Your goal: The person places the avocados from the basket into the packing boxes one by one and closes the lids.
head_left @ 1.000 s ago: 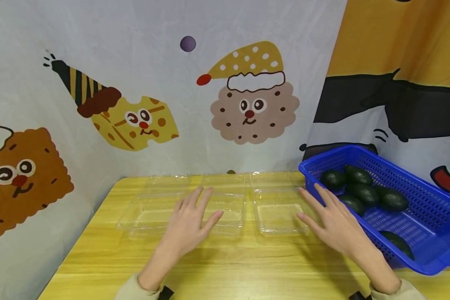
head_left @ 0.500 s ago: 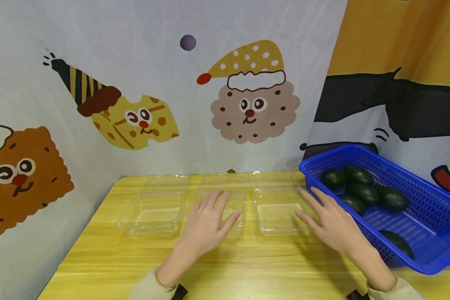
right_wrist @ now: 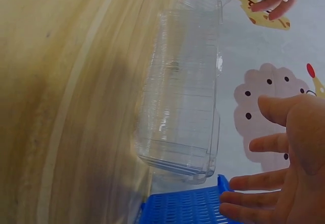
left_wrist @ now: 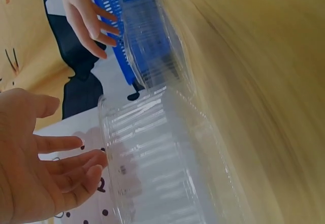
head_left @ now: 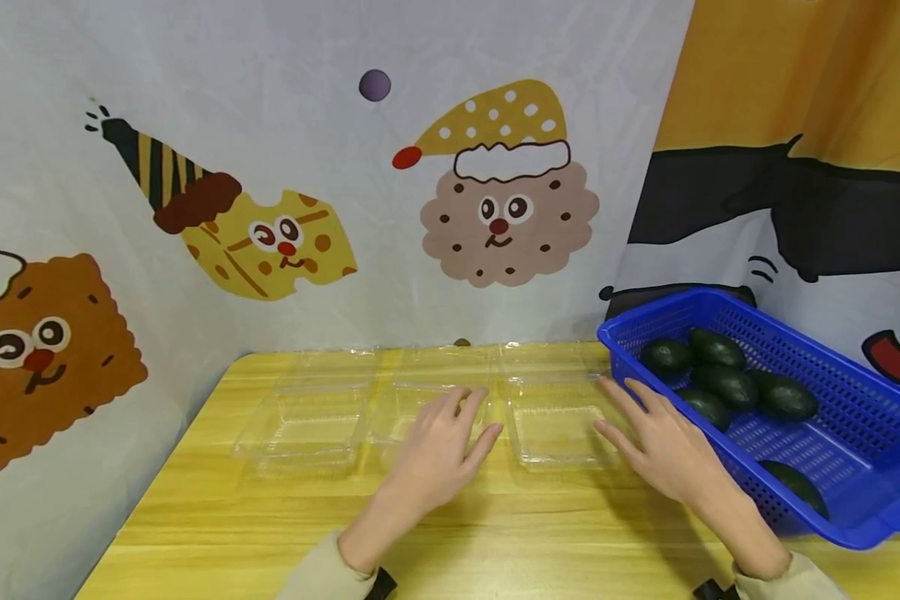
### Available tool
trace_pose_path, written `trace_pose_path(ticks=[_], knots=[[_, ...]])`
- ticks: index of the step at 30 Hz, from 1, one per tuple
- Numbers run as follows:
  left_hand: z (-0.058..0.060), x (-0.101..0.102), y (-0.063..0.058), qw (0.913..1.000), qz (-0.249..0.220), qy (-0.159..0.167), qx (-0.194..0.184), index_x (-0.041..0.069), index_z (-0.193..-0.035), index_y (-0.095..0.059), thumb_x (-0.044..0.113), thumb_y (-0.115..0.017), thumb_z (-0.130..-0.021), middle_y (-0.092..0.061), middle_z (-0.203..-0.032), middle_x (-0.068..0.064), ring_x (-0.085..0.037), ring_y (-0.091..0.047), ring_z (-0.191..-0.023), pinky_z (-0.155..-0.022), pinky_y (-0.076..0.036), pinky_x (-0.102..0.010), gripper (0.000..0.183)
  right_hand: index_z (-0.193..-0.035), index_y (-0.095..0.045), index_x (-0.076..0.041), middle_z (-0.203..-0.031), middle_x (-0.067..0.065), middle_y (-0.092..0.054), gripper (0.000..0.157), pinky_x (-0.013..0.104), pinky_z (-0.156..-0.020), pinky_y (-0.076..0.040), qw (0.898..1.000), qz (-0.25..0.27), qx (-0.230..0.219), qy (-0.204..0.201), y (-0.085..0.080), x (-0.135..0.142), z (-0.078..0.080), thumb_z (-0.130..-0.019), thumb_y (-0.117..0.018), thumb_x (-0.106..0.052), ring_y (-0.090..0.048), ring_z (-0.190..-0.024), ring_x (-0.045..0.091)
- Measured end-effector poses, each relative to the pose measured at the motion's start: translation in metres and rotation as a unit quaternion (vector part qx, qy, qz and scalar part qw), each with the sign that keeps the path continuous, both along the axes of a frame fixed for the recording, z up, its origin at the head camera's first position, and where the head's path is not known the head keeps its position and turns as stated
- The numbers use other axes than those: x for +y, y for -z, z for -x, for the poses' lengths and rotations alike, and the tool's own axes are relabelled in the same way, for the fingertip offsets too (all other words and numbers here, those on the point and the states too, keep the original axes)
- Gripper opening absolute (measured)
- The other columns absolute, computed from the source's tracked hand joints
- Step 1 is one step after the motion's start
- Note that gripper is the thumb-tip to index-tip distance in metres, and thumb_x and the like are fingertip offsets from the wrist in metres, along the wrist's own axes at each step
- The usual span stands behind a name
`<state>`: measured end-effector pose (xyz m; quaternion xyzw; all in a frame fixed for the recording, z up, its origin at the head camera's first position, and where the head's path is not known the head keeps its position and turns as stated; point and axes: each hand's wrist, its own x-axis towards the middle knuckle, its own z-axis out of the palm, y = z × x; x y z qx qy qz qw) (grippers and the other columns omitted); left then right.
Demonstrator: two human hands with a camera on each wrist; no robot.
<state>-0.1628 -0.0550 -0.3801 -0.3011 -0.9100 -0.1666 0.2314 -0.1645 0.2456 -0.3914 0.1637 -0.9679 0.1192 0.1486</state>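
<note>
Three clear plastic clamshell boxes stand in a row on the table, lids laid back: a left box (head_left: pixel 311 425), a middle box (head_left: pixel 393 417) and a right box (head_left: pixel 558 421). My left hand (head_left: pixel 442 450) hovers over the middle box with fingers spread loosely and holds nothing. Between the right box and the blue basket (head_left: pixel 855 471) is my right hand (head_left: pixel 667 446), its fingers extended and nothing in them. In the basket lie several dark green avocados (head_left: pixel 727 387). From the left wrist, the middle box (left_wrist: pixel 152 158) shows just beyond the fingertips.
The yellow wood-grain table (head_left: pixel 495 533) ends at a cloth backdrop (head_left: pixel 300 100) printed with cartoon food. The basket's high perforated side borders the right part of the table, close beside the right box.
My left hand has moved right, from between the left and middle boxes to over the middle one. The right hand has stayed nearly still. Boxes and avocados are unmoved.
</note>
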Motion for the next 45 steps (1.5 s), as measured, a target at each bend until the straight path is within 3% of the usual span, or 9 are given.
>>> trace_pose_path(ticks=[8, 18, 22, 29, 37, 45], knots=[[-0.002, 0.013, 0.001, 0.9995, -0.01, 0.015, -0.027, 0.005, -0.13, -0.044, 0.037, -0.041, -0.097, -0.055, -0.117, -0.015, -0.028, -0.056, -0.105, -0.089, -0.048, -0.037, 0.047, -0.143, -0.032, -0.022, -0.133, 0.024, -0.039, 0.058, 0.062, -0.075, -0.042, 1.0, -0.001, 0.004, -0.002, 0.006, 0.002, 0.002, -0.093, -0.045, -0.048, -0.047, -0.109, 0.046], [-0.005, 0.028, 0.001, 0.9887, -0.054, 0.073, -0.12, 0.003, -0.133, -0.041, 0.03, -0.047, -0.096, -0.057, -0.112, -0.013, -0.019, -0.06, -0.091, -0.077, -0.05, -0.02, 0.046, -0.144, -0.029, -0.02, -0.131, 0.024, -0.04, 0.059, 0.059, -0.068, -0.046, 1.0, -0.004, -0.018, -0.002, 0.012, 0.006, 0.004, -0.094, -0.045, -0.046, -0.049, -0.105, 0.047], [-0.009, 0.033, 0.0, 0.9868, -0.047, 0.07, -0.138, 0.004, -0.134, -0.039, 0.03, -0.047, -0.096, -0.055, -0.117, -0.015, -0.018, -0.061, -0.088, -0.078, -0.051, -0.021, 0.047, -0.143, -0.03, -0.018, -0.13, 0.024, -0.041, 0.059, 0.057, -0.065, -0.048, 1.0, -0.005, -0.023, -0.002, 0.015, 0.007, 0.005, -0.094, -0.045, -0.045, -0.05, -0.104, 0.046], [-0.014, 0.043, 0.002, 0.9842, -0.004, 0.054, -0.169, 0.004, -0.137, -0.035, 0.03, -0.049, -0.095, -0.051, -0.124, -0.018, -0.024, -0.058, -0.101, -0.082, -0.05, -0.025, 0.052, -0.143, -0.031, -0.016, -0.128, 0.024, -0.044, 0.061, 0.055, -0.064, -0.049, 1.0, -0.01, -0.02, -0.001, 0.019, 0.007, 0.006, -0.092, -0.051, -0.042, -0.052, -0.102, 0.044], [-0.018, 0.047, 0.008, 0.9782, 0.012, 0.042, -0.203, 0.003, -0.139, -0.032, 0.029, -0.049, -0.094, -0.047, -0.128, -0.023, -0.025, -0.062, -0.096, -0.073, -0.052, -0.02, 0.054, -0.139, -0.038, -0.011, -0.121, 0.022, -0.049, 0.06, 0.052, -0.062, -0.05, 1.0, -0.021, -0.01, -0.007, 0.022, 0.008, 0.007, -0.088, -0.06, -0.034, -0.056, -0.096, 0.04], [-0.019, 0.052, 0.013, 0.9771, 0.016, 0.047, -0.207, -0.005, -0.133, -0.038, 0.026, -0.051, -0.094, -0.049, -0.125, -0.025, -0.025, -0.063, -0.091, -0.068, -0.051, -0.016, 0.052, -0.137, -0.04, -0.009, -0.123, 0.025, -0.049, 0.058, 0.053, -0.062, -0.049, 1.0, -0.008, -0.023, -0.005, 0.021, 0.008, 0.006, -0.089, -0.059, -0.034, -0.057, -0.095, 0.042]])
